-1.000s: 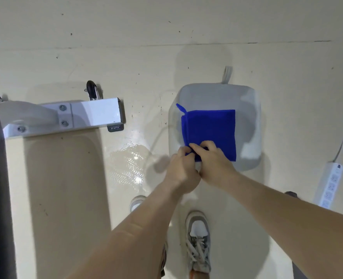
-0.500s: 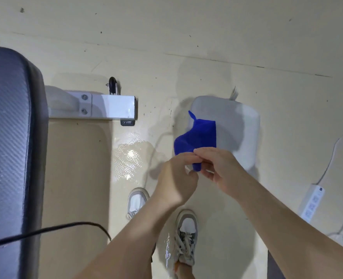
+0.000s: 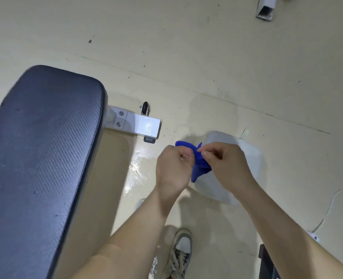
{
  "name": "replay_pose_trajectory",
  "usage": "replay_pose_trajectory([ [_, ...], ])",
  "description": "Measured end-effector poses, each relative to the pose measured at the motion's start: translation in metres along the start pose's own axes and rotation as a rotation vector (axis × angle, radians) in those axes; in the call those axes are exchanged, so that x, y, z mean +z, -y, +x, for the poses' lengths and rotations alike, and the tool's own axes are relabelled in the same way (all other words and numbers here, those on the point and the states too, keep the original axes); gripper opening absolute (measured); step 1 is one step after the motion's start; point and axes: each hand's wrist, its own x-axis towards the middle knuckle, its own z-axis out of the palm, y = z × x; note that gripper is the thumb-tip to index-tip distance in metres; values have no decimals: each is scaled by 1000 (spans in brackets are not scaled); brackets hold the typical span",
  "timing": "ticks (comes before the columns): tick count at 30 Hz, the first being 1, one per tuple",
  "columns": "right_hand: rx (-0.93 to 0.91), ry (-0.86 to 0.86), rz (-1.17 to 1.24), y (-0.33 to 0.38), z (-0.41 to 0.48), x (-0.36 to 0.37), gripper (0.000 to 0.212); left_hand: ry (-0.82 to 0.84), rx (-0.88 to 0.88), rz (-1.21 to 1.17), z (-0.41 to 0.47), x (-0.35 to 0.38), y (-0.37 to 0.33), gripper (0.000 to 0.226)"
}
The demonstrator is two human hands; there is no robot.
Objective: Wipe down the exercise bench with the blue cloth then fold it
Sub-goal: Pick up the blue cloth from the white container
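Observation:
The blue cloth [image 3: 199, 165] hangs bunched in the air between my two hands, above the floor. My left hand [image 3: 173, 168] is closed on its left part and my right hand [image 3: 225, 164] pinches its upper edge. The exercise bench [image 3: 39, 158], with a dark textured pad, fills the left side of the view, well to the left of both hands. Small droplets or specks dot the pad.
A white plastic container [image 3: 245, 158] lies on the floor just under and right of my hands. The bench's white metal foot [image 3: 140, 124] sticks out to the right. A wet patch [image 3: 138, 170] shines on the floor. My shoe [image 3: 181, 252] is below.
The cloth was lifted off the white container and is held in the air, now crumpled. The view swung left, bringing the bench pad into sight.

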Motion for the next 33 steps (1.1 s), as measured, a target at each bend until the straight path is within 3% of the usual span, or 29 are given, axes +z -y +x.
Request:
replay_pose_trajectory([
  [4,-130,22,-33,33,-3,-11,24,-9,128,-18,-7,-31,-19,20],
  [11,-210,131,32,91,-15,-13,19,-100,92,-188,-19,-92,-49,14],
  [13,-202,213,84,107,-18,-11,19,-119,80,-263,-24,-107,-59,12],
  [18,-221,450,197,149,-26,-8,15,-235,97,-193,-31,-146,-73,11],
  [21,-280,427,142,165,-26,-5,10,-257,129,-130,-42,-168,-79,12],
  [27,-273,242,90,179,-30,19,21,-168,203,-72,-70,-206,-98,18],
  [30,-171,231,236,182,-29,38,9,-99,187,-275,-78,-222,-104,36],
  [33,-102,297,310,185,-25,59,23,-84,120,-569,-81,-242,-100,40],
])
